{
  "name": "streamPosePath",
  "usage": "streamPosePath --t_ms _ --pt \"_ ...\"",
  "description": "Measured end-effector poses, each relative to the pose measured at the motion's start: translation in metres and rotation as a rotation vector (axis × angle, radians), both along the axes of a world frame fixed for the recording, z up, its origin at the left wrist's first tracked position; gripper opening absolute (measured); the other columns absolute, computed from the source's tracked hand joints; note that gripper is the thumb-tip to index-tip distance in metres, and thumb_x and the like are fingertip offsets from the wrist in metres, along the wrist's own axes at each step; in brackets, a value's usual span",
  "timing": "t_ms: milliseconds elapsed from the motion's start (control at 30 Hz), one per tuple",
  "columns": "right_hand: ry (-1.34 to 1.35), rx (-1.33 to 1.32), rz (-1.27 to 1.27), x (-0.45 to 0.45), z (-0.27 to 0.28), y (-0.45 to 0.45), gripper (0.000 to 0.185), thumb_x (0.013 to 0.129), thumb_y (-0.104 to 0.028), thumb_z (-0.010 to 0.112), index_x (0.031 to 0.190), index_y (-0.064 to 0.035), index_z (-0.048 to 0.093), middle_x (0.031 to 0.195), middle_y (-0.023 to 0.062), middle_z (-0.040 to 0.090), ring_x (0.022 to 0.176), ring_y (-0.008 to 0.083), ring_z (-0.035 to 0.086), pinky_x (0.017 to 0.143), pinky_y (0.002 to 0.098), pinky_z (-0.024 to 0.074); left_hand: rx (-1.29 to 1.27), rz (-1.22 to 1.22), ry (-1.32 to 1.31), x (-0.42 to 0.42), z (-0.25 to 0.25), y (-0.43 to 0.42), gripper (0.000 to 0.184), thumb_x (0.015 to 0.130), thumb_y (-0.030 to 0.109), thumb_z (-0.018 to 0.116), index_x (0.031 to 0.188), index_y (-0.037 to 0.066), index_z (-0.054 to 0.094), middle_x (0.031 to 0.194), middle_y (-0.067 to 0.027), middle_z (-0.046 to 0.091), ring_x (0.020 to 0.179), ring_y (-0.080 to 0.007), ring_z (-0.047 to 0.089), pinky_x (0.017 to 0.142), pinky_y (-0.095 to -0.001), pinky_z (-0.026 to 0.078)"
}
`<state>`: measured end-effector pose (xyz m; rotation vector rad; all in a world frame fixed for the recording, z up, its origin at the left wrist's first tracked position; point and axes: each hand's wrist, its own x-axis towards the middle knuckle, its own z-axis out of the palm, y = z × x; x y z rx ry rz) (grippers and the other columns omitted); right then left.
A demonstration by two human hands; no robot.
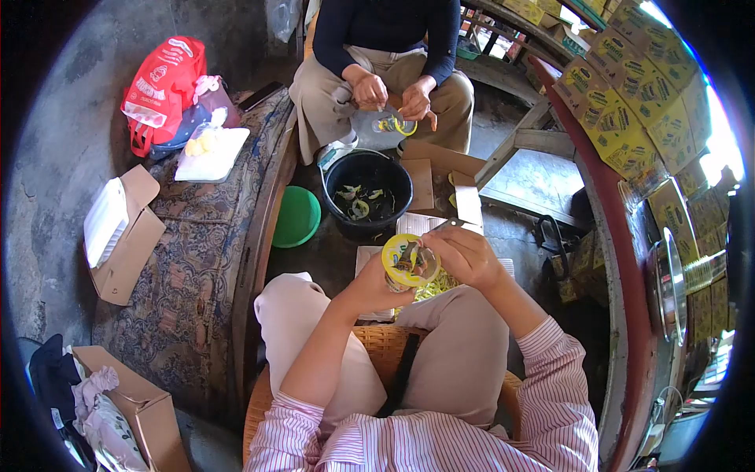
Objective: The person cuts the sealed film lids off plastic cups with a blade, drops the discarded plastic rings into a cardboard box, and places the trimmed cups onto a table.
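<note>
My left hand (370,285) is wrapped around a clear plastic cup (410,261) with a yellow printed rim, tilted so its top faces me. Part of the printed lid film looks torn or folded back over the opening. My right hand (465,256) is closed at the cup's right edge, fingertips touching the rim. From between its fingers juts a small knife (451,224), its thin grey blade pointing away from the cup; the handle is hidden in the hand. Below the cup, yellow-green strips (435,288) lie in a heap near my knees.
A black bucket (366,193) holds several film scraps. Beside it are a green lid (296,216) and an open cardboard box (444,177). Opposite sits a person whose hands (393,98) hold another cup. Yellow cartons (629,94) are stacked right; a red bag (165,90) rests on the left bench.
</note>
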<state>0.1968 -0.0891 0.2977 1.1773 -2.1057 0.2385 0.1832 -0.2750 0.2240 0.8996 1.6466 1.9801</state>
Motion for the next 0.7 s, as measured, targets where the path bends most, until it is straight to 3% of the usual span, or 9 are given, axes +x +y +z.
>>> streamPosePath --t_ms 233,333,433,633,700 --pt "0.015 -0.037 0.051 0.001 -0.004 -0.002 0.038 0.063 -0.003 0.06 0.099 0.0069 0.055 0.076 0.0094 0.061 0.07 0.0212 0.061 0.061 0.0275 0.0521 -0.012 -0.108 -0.099 0.0 0.0 -0.007 0.065 0.059 0.002 0.066 0.119 0.005 0.041 0.106 -0.0039 0.053 0.095 -0.0105 0.049 0.085 -0.0266 0.04" --pt "0.013 -0.046 0.059 -0.002 -0.002 -0.004 0.039 0.062 -0.004 0.059 0.1 0.0067 0.055 0.076 0.009 0.061 0.069 0.0212 0.06 0.06 0.0275 0.0521 -0.018 -0.061 -0.113 -0.001 0.004 -0.006 0.067 0.055 0.006 0.073 0.115 0.003 0.044 0.105 -0.0054 0.054 0.098 -0.0121 0.049 0.088 -0.0278 0.039" --pt "0.0 -0.045 0.013 -0.004 0.0 -0.002 0.04 0.062 -0.004 0.059 0.101 0.0064 0.055 0.076 0.0087 0.061 0.069 0.0211 0.06 0.06 0.0283 0.0517 0.169 0.192 0.058 0.001 0.01 0.008 0.065 0.055 0.008 0.077 0.111 0.003 0.045 0.104 -0.0055 0.054 0.096 -0.012 0.051 0.087 -0.0277 0.04" --pt "0.02 -0.067 -0.024 -0.009 0.0 -0.002 0.044 0.06 -0.004 0.06 0.103 0.0066 0.055 0.078 0.0094 0.059 0.069 0.0204 0.058 0.06 0.0293 0.0508 -0.006 0.381 0.169 0.0 0.023 0.002 0.061 0.059 0.009 0.078 0.109 0.003 0.044 0.1 -0.0061 0.054 0.093 -0.0145 0.053 0.083 -0.0286 0.043" --pt "0.03 -0.067 -0.029 -0.011 0.0 -0.003 0.045 0.06 -0.004 0.06 0.103 0.0066 0.055 0.078 0.0097 0.058 0.069 0.0203 0.058 0.061 0.0291 0.0508 0.067 0.386 0.164 -0.002 0.016 0.004 0.058 0.06 0.008 0.076 0.109 0.002 0.045 0.1 -0.0072 0.055 0.093 -0.015 0.054 0.083 -0.029 0.043"
